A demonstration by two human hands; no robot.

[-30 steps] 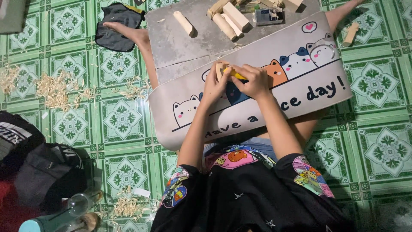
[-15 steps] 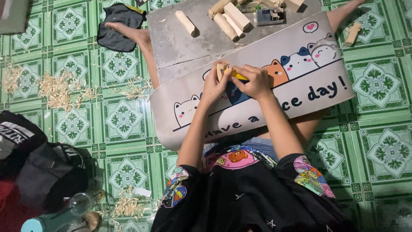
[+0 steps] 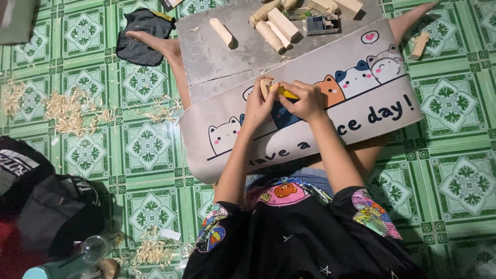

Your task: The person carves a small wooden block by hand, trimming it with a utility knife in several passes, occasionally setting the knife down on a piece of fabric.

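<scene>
My left hand (image 3: 257, 103) grips a small pale wood piece (image 3: 265, 84) above a grey mat printed with cartoon cats (image 3: 361, 103) that lies over my lap. My right hand (image 3: 306, 99) is closed around a yellow-handled tool (image 3: 285, 92) whose tip meets the wood piece. The two hands are pressed close together. The tool's blade is hidden between them.
Several cut wood blocks (image 3: 276, 28) and a dark small box (image 3: 321, 23) lie on a grey board (image 3: 217, 57) beyond the mat. Wood shavings (image 3: 64, 111) are scattered on the green patterned tile floor. Dark bags (image 3: 46, 206) and a bottle (image 3: 77, 256) sit at lower left; a dark cloth (image 3: 142, 36) lies by my foot.
</scene>
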